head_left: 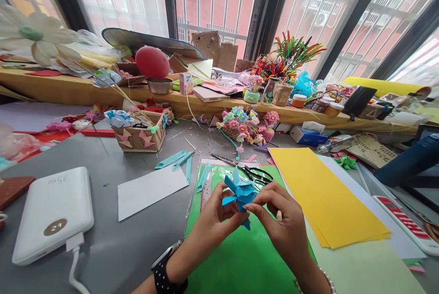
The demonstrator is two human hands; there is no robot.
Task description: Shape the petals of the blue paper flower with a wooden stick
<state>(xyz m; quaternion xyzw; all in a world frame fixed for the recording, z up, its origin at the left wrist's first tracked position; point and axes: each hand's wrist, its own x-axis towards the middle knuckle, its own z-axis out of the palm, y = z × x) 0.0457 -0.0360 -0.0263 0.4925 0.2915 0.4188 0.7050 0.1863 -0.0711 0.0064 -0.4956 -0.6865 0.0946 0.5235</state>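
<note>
Between my two hands is a blue folded-paper flower [240, 189] with several pointed petals, held above a green sheet [240, 253]. My left hand [219, 214] grips it from the left, thumb underneath and fingers behind. With thumb and forefinger, my right hand [279, 211] pinches a petal on its right side; a small pale piece shows by the curled fingers, its kind unclear. Black-handled scissors [262, 175] lie just behind the flower. Folded light-blue paper strips [174, 159] rest at the back left, and a ruler [206, 189] lies partly hidden left of my hands.
A white power bank [55, 211] with a cable lies at left, near a white paper sheet [151, 193]. Yellow paper [325, 193] lies at right, beside a red-and-white packet [404, 223]. A decorated box [140, 138] and crocheted-looking flowers [243, 122] stand behind, below a crowded ledge [212, 107].
</note>
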